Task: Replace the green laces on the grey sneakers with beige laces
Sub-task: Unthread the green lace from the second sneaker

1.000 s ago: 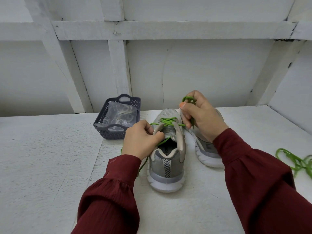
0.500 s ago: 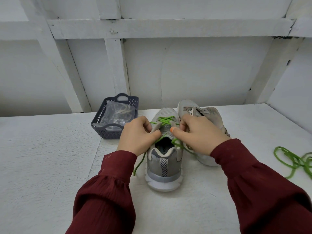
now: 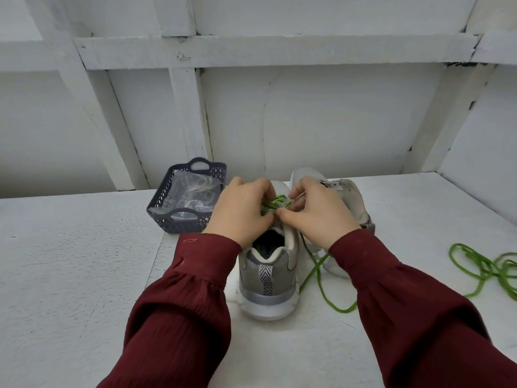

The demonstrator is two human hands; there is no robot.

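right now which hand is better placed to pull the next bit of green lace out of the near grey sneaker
Right, likely. The left hand and right hand both pinch at the thin green cord lace on the grey mesh sneaker, but its slack tail trails on the right, under the right wrist.

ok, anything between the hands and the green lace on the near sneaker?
Nothing visible. Both the left hand and right hand pinch the green lace at the tongue of the near sneaker. The other sneaker and the basket sit off to the sides.
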